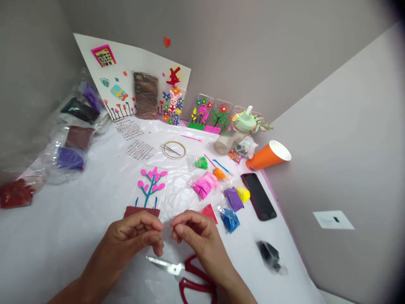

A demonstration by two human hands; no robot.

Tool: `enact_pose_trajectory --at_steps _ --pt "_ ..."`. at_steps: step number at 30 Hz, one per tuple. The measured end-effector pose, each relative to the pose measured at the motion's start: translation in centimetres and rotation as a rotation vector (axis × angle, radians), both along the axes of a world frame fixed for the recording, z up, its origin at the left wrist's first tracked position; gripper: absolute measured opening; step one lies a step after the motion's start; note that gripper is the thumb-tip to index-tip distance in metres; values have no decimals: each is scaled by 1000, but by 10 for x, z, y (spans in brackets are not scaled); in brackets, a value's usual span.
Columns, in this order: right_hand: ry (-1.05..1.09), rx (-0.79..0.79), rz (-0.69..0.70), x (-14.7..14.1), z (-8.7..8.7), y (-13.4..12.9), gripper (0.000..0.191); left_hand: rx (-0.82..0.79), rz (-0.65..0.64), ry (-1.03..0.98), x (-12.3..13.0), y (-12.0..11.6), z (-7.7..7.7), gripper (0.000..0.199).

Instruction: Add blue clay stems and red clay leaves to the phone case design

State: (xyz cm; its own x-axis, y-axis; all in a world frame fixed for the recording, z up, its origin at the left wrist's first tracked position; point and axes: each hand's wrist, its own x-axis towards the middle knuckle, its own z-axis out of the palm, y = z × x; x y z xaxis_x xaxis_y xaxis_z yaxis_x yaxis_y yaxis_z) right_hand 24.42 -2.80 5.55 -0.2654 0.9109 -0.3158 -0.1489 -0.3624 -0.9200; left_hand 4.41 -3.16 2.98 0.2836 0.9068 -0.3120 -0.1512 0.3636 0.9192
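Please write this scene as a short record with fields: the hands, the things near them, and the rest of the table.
left hand: fingertips pinched, meeting the right hand; what they pinch is too small to tell
right hand: fingertips pinched the same way
scissors: red handles, lying below the hands
phone case: clear, with pink and teal clay tree, just beyond the hands
clay bags: small, many colours, right of the case
phone: dark, face up
paper cup: orange, on its side

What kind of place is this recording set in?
Probably a home craft corner: a plastic-covered table against grey walls, small bags of coloured clay, decorated phone cases along the wall, and red-handled scissors near both hands.
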Motion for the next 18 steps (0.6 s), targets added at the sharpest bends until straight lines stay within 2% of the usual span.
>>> enact_pose_trajectory --at_steps 3,6,9,14,16,18 --pt "-1 1 -1 0 0 0 16 -44 -12 -17 0 -1 3 24" --pt "-6 3 -1 0 0 1 17 26 -19 70 1 -1 2 32" --pt "-9 9 0 -1 0 1 18 64 26 133 3 0 0 33" --pt "-6 10 -8 -1 1 1 20 -21 50 157 2 1 -4 31" --pt "-5 1 -7 -1 1 1 21 25 41 201 -1 0 -4 28" --pt "-8 -6 -5 -2 2 1 21 89 59 201 -4 1 -4 34"
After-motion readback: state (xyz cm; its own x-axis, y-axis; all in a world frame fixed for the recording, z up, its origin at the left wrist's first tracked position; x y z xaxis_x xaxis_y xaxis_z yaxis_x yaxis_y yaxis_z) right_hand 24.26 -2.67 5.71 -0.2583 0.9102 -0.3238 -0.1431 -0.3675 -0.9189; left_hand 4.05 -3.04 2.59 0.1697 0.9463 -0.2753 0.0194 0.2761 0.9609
